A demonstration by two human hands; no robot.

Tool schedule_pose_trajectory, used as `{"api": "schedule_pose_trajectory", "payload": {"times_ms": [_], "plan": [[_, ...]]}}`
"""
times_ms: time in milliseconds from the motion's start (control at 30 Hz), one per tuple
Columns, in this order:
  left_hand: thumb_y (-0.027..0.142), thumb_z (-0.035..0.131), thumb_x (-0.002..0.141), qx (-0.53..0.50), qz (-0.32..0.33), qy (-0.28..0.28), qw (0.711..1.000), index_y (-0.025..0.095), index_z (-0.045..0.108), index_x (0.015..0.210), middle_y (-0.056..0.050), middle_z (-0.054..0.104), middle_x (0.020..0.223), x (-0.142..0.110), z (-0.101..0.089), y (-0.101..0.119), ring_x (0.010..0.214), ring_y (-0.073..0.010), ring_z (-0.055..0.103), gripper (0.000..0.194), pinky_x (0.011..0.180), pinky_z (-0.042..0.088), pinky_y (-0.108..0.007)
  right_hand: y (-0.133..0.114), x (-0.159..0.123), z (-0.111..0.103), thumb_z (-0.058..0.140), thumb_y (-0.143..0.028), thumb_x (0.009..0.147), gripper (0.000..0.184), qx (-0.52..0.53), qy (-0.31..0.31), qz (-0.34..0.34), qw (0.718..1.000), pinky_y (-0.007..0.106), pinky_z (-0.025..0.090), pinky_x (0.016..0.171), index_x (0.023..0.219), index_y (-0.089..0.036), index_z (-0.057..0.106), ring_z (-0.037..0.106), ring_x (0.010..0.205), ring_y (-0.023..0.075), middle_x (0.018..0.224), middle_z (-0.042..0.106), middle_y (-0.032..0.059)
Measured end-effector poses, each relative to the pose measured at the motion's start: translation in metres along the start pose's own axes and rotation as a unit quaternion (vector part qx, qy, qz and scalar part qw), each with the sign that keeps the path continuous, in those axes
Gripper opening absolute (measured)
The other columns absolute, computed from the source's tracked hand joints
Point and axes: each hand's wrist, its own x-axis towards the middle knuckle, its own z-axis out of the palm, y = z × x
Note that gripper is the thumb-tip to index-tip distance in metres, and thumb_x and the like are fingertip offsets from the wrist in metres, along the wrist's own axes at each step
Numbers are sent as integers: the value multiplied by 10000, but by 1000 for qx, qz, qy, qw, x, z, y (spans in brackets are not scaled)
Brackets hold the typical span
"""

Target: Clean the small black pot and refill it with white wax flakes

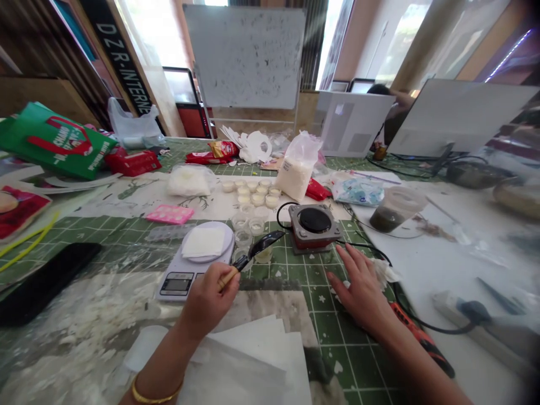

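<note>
My left hand [208, 301] grips the wooden handle of a small black spatula [257, 247], whose blade points up and right over a few small clear cups [244, 230]. My right hand [358, 284] lies flat, fingers spread, on the green cutting mat [304, 275] just below a small square hot plate [314, 224]. A white kitchen scale [196, 256] with a white sheet on its pan stands left of the spatula. Beyond it, several small cups filled with white wax [255, 191] sit in rows.
A bag of white granules [297, 166] stands behind the hot plate. A lidded tub with dark contents [394, 209] is to the right, an orange tool [419, 337] lies by my right forearm, and a black phone [44, 281] is at the left. White paper sheets [253, 360] lie near me. Another person [390, 107] sits behind laptops.
</note>
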Motion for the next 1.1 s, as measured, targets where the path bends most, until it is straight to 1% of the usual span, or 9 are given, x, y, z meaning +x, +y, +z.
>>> {"api": "schedule_pose_trajectory", "payload": {"times_ms": [167,300,367,567,733,900,1100], "plan": [[323,566,735,0,-22,0,1000,215,501,803,-18,633,720,1,0,6,605,-147,609,143,560,449,-218,-1,0,-1,450,-375,822,538,0,0,-1,1000,509,338,957,1311,-172,355,334,1214,308,1311,395,163],[356,566,721,-10,-75,-7,997,219,502,792,-16,633,708,2,-1,9,613,-155,613,167,566,454,-226,0,-1,-1,440,-382,822,549,4,1,-1,1000,523,344,939,1325,-187,339,336,1213,311,1312,395,164],[366,571,711,-18,-91,-14,996,219,503,788,-14,633,702,2,-1,8,617,-158,614,180,573,457,-230,0,-1,0,440,-382,820,550,6,-3,3,1000,520,345,940,1325,-186,343,333,1217,308,1315,395,163],[359,579,701,-36,-89,-22,995,219,501,777,-5,633,685,3,-2,8,597,-148,610,177,559,452,-218,0,-1,0,446,-378,821,532,8,-5,3,1000,515,339,953,1308,-178,364,326,1223,306,1313,396,162],[356,574,708,-43,-102,-24,994,218,498,774,-3,635,688,3,-3,11,601,-146,610,171,570,452,-220,1,-1,0,453,-372,820,521,2,-5,0,1000,507,333,962,1295,-171,374,328,1219,307,1317,385,159],[347,581,708,-47,-94,-13,994,215,498,765,3,630,672,3,-3,11,586,-138,600,166,566,447,-214,1,0,0,453,-374,821,519,-2,-9,-1,1000,501,331,965,1285,-152,385,327,1216,305,1310,391,166],[341,587,711,-41,-77,-18,996,208,496,771,6,631,668,3,-2,8,577,-132,604,173,547,451,-203,1,-1,0,455,-365,820,513,-1,-11,4,1000,497,327,971,1277,-139,397,325,1218,305,1317,387,169]]}}
